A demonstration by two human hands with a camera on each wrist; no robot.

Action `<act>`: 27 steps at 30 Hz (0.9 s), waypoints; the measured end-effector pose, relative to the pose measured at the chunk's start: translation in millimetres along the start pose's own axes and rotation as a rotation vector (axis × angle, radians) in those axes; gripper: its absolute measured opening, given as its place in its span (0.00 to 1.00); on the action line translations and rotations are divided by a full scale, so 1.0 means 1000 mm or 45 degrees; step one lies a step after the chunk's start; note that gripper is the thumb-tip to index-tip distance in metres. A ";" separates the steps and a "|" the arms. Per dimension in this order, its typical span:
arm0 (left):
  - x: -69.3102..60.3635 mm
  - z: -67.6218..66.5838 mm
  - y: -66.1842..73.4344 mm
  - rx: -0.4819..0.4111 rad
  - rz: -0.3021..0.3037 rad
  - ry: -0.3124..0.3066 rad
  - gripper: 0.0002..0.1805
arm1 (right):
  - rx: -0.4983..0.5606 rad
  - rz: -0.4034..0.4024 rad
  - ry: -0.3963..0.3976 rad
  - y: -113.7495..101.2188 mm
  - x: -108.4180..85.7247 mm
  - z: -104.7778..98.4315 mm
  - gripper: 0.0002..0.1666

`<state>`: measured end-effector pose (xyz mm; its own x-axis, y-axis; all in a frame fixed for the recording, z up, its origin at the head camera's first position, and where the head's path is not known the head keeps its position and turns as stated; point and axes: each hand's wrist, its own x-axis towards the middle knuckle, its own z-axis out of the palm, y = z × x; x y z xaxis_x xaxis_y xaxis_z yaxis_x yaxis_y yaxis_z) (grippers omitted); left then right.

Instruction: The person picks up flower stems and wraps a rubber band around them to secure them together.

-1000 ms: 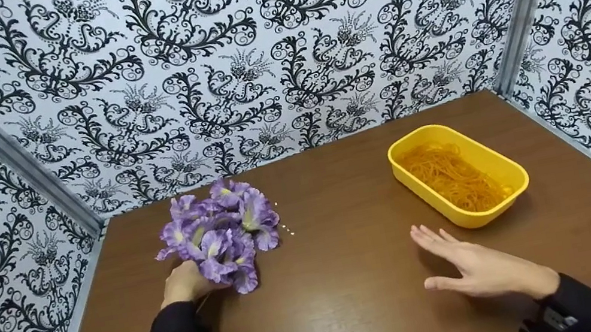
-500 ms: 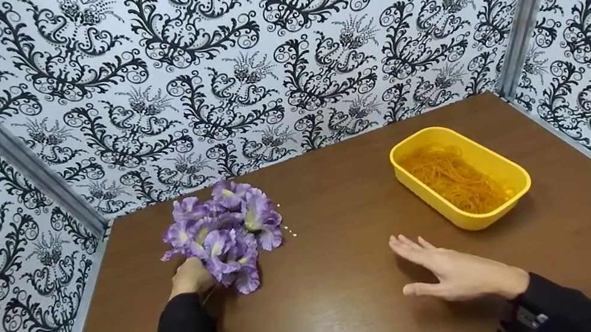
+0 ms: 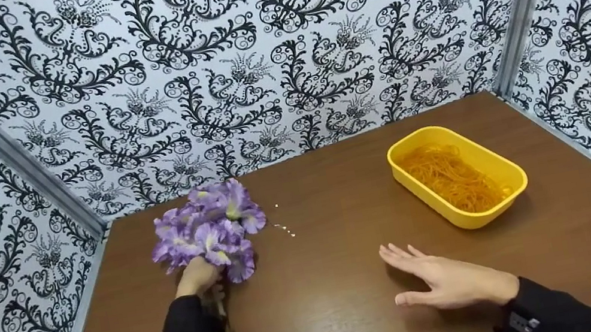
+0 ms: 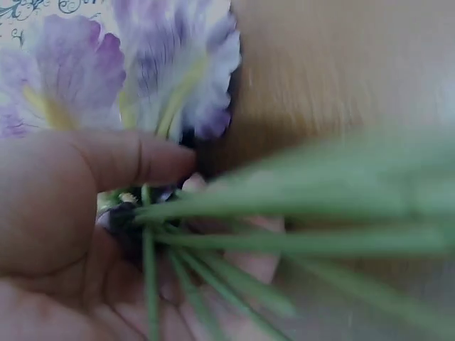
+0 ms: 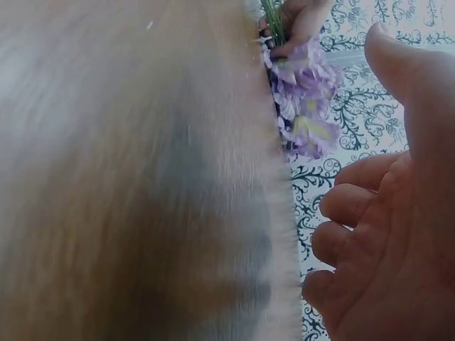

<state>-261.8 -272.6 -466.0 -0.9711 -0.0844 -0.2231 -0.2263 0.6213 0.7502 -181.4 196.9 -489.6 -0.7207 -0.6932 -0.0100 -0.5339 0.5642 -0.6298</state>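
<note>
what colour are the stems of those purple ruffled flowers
The thin flower stems are green; the left wrist view shows them best.

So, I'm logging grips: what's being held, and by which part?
The left hand holds the purple flowers by their green stems, close to the blooms; the right hand holds nothing.

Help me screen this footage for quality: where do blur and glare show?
Head view: pale glare on the lower middle of the table; purple flowers and yellow tub fairly sharp. Left wrist: green stems blurred, most at right. Right wrist: table smeared with blur, right hand clearer.
</note>
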 end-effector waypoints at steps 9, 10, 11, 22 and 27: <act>0.000 0.019 0.019 -0.772 -0.050 0.097 0.07 | 0.019 -0.022 -0.011 -0.002 0.002 0.002 0.50; 0.000 0.021 0.022 -0.837 -0.041 0.114 0.06 | 0.020 -0.022 -0.012 -0.003 0.002 0.002 0.50; 0.000 0.024 0.025 -0.909 -0.034 0.121 0.06 | 0.023 -0.022 -0.015 -0.003 0.003 0.002 0.50; -0.007 0.050 0.058 -1.745 0.086 -0.014 0.10 | 0.026 -0.006 -0.013 -0.012 0.014 0.001 0.51; -0.017 0.066 0.070 -1.974 0.177 -0.145 0.07 | -0.004 0.040 0.096 -0.021 0.025 0.000 0.56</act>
<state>-255.8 -176.5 -450.9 -0.9959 0.0049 -0.0903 -0.0616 -0.7676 0.6379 -188.4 167.5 -476.5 -0.7684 -0.6393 0.0287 -0.5116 0.5868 -0.6277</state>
